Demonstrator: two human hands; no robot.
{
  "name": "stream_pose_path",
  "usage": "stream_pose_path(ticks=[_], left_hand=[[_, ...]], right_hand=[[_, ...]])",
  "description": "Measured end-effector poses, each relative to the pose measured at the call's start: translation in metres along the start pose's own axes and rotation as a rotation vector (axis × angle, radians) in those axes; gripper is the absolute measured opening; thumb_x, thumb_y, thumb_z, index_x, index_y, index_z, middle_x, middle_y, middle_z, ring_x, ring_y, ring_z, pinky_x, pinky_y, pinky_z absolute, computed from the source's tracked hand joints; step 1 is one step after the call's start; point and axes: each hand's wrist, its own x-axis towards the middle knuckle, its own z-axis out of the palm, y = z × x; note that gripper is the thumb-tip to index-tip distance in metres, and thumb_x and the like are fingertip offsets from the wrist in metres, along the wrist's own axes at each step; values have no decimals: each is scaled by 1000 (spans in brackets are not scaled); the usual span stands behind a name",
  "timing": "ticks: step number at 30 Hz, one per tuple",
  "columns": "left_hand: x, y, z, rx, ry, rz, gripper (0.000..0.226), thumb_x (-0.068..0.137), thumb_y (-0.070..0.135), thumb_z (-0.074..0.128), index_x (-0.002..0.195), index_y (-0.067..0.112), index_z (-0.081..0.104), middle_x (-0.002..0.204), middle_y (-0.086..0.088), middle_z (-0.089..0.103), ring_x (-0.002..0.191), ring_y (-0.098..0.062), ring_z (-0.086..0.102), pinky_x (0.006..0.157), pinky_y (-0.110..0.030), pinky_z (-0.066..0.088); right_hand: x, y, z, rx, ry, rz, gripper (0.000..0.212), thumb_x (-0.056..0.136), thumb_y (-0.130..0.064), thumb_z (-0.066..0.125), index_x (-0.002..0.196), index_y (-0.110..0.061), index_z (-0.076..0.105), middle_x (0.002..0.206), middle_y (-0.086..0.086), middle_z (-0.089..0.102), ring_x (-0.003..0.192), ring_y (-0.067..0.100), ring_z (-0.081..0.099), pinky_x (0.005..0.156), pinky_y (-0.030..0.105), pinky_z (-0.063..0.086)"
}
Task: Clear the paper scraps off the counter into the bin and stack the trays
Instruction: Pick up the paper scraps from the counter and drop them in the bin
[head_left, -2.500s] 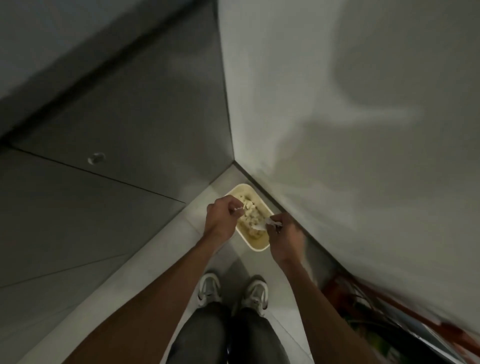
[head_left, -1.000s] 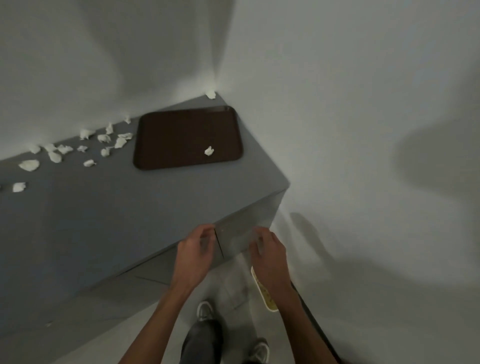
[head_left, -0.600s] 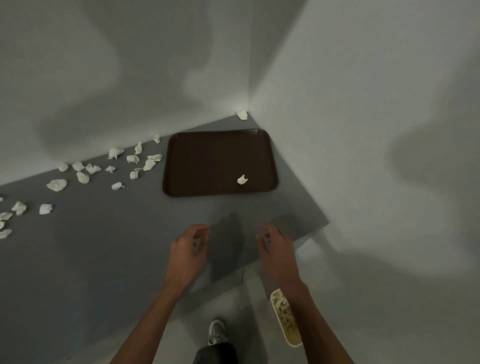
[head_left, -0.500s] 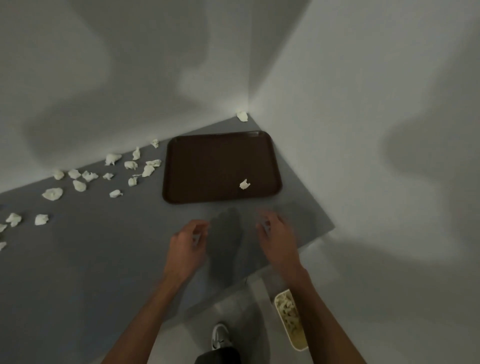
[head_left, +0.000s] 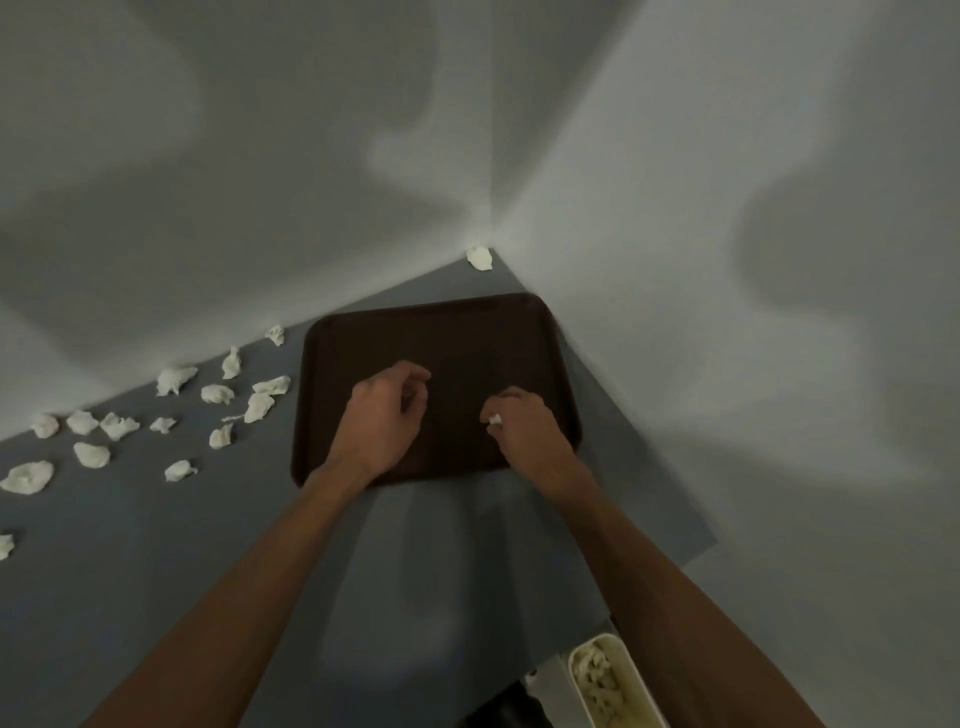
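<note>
1 tray (head_left: 467, 332), 1 scrap (head_left: 495, 419) in R hand (head_left: 530, 431)

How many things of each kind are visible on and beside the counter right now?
Paper scraps: 17, one of them pinched in the right hand
Brown trays: 1
Bins: 1
Total: 19

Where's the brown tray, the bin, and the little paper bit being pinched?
Brown tray (head_left: 441, 332): head view, bare far part of its floor.
Bin (head_left: 636, 675): head view, its cream right rim.
Pinched paper bit (head_left: 494, 419): head view, the white part poking out.
</note>
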Motion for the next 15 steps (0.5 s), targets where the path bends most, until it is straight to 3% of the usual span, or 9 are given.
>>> stream_pose_path(ticks=[4, 9, 15], left_hand=[[82, 4, 16, 82, -21, 62, 24, 99, 21, 59, 123, 22, 63, 110, 4, 69, 98, -7, 65, 88, -33, 58], [188, 11, 61, 221, -73, 92, 40, 99, 16, 58, 138, 18, 52, 136, -7, 57, 120, -25, 57, 100, -44, 53], [274, 0, 119, 318, -153, 73, 53, 98, 9, 53, 149, 16, 40, 155, -12, 33, 132, -41, 39, 105, -51, 44]], right_hand=[[31, 19, -11, 17, 64, -13, 17, 101, -12, 57, 111, -15, 71, 106, 8, 63, 93, 25, 64, 84, 36, 55], [56, 45, -29, 155, 270, -54, 14, 92, -8, 66, 100, -15, 76, 92, 11, 68, 79, 29, 66, 73, 40, 55], [48, 53, -53, 193, 373, -103, 19, 88, -9, 76, 102, -21, 76, 90, -1, 67, 71, 6, 56, 70, 10, 35]])
